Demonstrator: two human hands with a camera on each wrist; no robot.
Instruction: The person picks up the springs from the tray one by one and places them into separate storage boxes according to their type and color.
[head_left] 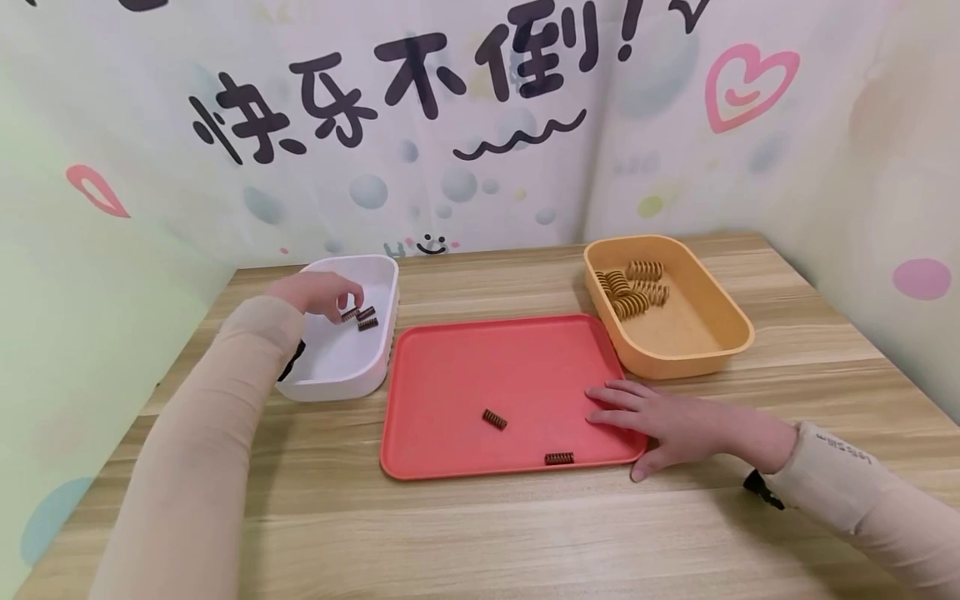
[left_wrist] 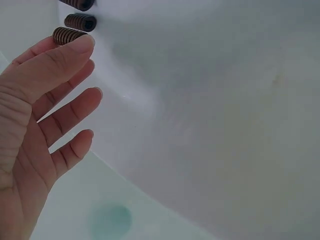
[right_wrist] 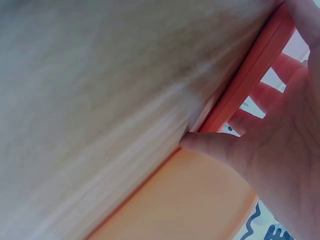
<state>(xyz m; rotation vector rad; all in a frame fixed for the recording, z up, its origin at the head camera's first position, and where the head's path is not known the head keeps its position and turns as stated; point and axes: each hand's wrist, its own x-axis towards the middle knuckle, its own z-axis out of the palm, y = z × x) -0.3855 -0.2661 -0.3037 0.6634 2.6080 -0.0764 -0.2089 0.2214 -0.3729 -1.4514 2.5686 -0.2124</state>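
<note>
My left hand [head_left: 318, 293] reaches into the white bin [head_left: 386, 333] at the left. Its thumb and index finger pinch a small dark coil spring [left_wrist: 67, 36], while the other fingers are spread apart. Two more springs [head_left: 367, 324] lie beside the fingertips on the bin floor. At the right edge of the red tray [head_left: 457, 367], my right hand [head_left: 667, 421] rests with fingers spread over the rim and thumb outside it, by the table. On the tray are two small springs, one near the middle [head_left: 494, 419] and another along the front rim [head_left: 558, 458].
An orange bin [head_left: 690, 333] stands behind the tray's right corner, with several larger brass-coloured springs [head_left: 633, 305] inside. All of it sits on a wood-grain table [head_left: 465, 533]. A printed curtain [head_left: 480, 200] hangs behind the table.
</note>
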